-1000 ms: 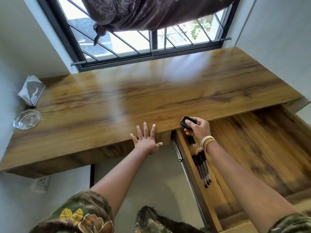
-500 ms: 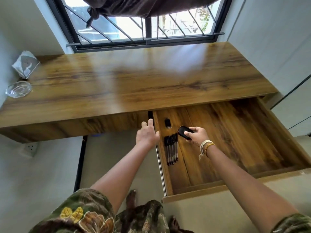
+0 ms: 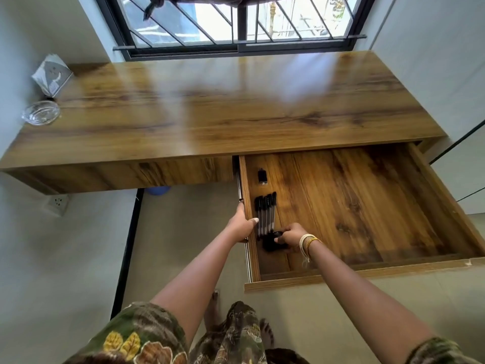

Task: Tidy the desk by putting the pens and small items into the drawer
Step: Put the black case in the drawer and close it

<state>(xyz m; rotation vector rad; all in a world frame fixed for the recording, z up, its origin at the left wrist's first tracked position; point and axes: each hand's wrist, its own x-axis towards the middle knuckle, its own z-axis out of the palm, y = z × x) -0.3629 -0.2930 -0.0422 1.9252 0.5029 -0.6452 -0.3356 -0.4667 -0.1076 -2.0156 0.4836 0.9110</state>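
Since the earlier frames the drawer [image 3: 367, 206] has come much further out from under the desk [image 3: 236, 106], and the right hand [image 3: 290, 236] has dropped from the desk's front edge to the drawer floor with its small black item [image 3: 273, 244].

Left hand [image 3: 242, 224]: fingers wrapped over the drawer's left side wall, thumb on the inner face. Judged purpose: to steady the drawer, or keep drawing it out, while the other hand places its load.

Right hand: fingers curled down onto the black item, gripping it from above. The item sits at or just above the drawer floor; blur prevents telling whether it already rests there. It lies at the near end of the row of pens [image 3: 265, 215], touching or just beside their tips, apparently so that the stored things stay grouped along the left wall.

Pens: five or so, parallel, caps pointing toward the desk, close against the left wall. A small dark capped object [image 3: 262, 176] lies apart from them, further back in the same strip.

Desk top: only a glass dish [image 3: 41, 112] and a folded paper packet [image 3: 52, 76] are seen, both at the far left corner. Whether these count as small items is uncertain.

Assessment: task looks nearly complete; release of the black item remains, then closing the drawer.
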